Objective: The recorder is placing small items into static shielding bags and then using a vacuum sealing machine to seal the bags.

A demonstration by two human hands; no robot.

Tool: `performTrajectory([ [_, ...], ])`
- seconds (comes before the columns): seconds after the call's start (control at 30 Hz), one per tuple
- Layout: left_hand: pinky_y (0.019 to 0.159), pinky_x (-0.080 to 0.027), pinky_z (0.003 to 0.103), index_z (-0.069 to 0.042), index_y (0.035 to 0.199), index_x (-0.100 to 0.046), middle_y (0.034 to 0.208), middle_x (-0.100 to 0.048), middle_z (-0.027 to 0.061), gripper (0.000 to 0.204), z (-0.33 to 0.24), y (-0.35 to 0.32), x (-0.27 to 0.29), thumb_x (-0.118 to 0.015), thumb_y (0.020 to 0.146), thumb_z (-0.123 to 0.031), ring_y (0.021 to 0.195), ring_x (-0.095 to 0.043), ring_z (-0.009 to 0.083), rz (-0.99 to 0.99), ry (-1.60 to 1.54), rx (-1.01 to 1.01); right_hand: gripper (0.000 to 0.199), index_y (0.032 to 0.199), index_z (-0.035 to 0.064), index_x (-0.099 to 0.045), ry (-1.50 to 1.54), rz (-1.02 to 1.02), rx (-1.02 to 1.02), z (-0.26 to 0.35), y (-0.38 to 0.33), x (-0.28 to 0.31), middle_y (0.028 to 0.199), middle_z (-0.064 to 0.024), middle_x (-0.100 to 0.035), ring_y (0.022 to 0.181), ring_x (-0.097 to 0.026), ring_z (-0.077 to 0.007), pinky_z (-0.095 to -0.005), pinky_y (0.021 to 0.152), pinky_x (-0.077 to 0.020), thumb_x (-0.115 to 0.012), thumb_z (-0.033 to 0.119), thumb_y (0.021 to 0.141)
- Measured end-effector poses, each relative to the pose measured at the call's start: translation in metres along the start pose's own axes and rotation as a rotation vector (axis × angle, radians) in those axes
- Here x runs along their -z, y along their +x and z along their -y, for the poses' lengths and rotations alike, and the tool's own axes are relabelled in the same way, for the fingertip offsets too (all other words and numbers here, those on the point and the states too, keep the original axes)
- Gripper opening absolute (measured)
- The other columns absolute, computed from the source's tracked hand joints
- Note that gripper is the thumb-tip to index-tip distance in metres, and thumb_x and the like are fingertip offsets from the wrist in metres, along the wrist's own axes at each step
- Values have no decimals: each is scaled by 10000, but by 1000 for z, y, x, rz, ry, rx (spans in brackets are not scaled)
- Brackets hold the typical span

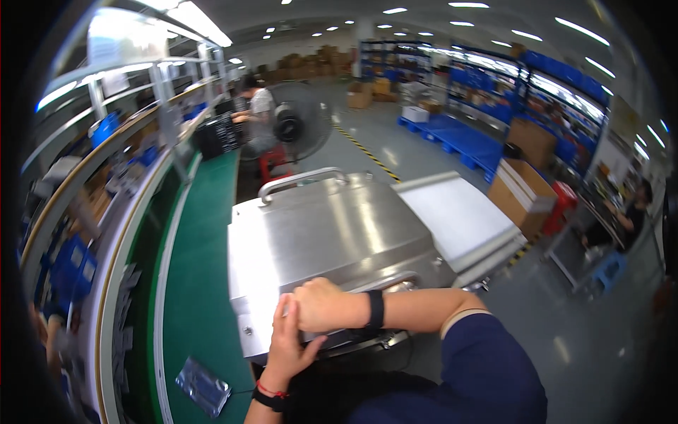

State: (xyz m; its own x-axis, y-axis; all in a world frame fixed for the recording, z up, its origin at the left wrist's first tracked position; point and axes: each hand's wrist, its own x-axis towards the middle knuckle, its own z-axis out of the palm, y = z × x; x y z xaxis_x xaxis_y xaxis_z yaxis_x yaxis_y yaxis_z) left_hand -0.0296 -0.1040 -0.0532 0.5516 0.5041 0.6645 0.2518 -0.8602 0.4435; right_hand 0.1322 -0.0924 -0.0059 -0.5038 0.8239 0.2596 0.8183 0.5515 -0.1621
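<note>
A large brushed-steel machine cover [332,219] with bar handles stands right in front of me. Over its near left corner my two hands meet. My left hand [286,346] has its fingers stretched upward and its thumb apart, touching the fingers of the other hand. My right hand [321,304] reaches across from the right with its fingers curled; whatever might be in it is hidden. On the green bench to the left of my left wrist lies a shiny silver-grey bag [203,386], apart from both hands.
A long green bench [201,240] runs along the left under shelving with blue bins. A white conveyor [455,215] extends from the machine's far right. Beyond are a large fan [289,126], a cardboard box [522,194], blue pallets [452,138] and seated people at work.
</note>
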Motion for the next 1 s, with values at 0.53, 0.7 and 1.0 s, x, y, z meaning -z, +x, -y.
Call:
performTrajectory([
  [0.53, 956, -388, 422, 55, 1338, -333, 1259, -441, 259, 829, -8, 1, -7, -761, 682, -214, 1149, -454, 395, 49, 69, 139, 365, 582, 105, -467, -265, -851, -263, -10, -62, -17, 553, -50, -442, 538, -456, -223, -352, 550, -338, -607, 380, 776],
  [0.7, 994, -375, 398, 33, 1326, -358, 1297, -453, 227, 763, 0, -8, 3, -749, 689, -118, 1192, -452, 375, 15, -2, 204, 363, 605, 106, -485, -207, -819, -216, -9, -48, -29, 585, -85, -479, 576, -494, -282, -418, 558, -353, -555, 406, 798],
  [1.0, 1039, -316, 459, -32, 1298, -450, 1318, -386, 242, 636, -35, -47, 15, -696, 737, -201, 1269, -340, 424, -456, 478, 474, 392, 638, 104, -436, -471, -737, -299, -18, -66, -20, 622, -83, -459, 632, -498, -292, -408, 578, -358, -491, 399, 889],
])
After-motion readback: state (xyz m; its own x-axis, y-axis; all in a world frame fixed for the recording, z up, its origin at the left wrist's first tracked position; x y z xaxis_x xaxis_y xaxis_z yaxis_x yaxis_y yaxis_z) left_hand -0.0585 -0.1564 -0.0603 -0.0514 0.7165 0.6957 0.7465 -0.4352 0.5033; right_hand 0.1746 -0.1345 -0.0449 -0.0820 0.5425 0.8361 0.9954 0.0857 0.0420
